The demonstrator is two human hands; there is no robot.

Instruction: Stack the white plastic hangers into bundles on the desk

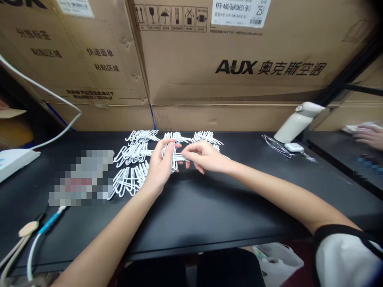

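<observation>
My left hand (163, 161) is closed around a small bunch of thin white wire-like pieces (174, 162), held just above the black tabletop. From the right, my right hand (203, 156) pinches the other end of the bunch between thumb and fingers. Behind and left of my hands lie several rows of similar white bent pieces: a front-left group (128, 179), a middle-left group (131, 153), a back-left group (142, 135), a back-centre group (173, 137) and a back-right group (206, 137). My fingers partly hide the bunch and the groups behind it.
Large cardboard boxes (239, 48) wall off the back of the black table (209, 215). At right stand a white bottle (299, 121), glasses (277, 145) and a white case (293, 147). A blurred-out device (83, 177) with a cable lies left. Another person's hand (371, 135) shows far right.
</observation>
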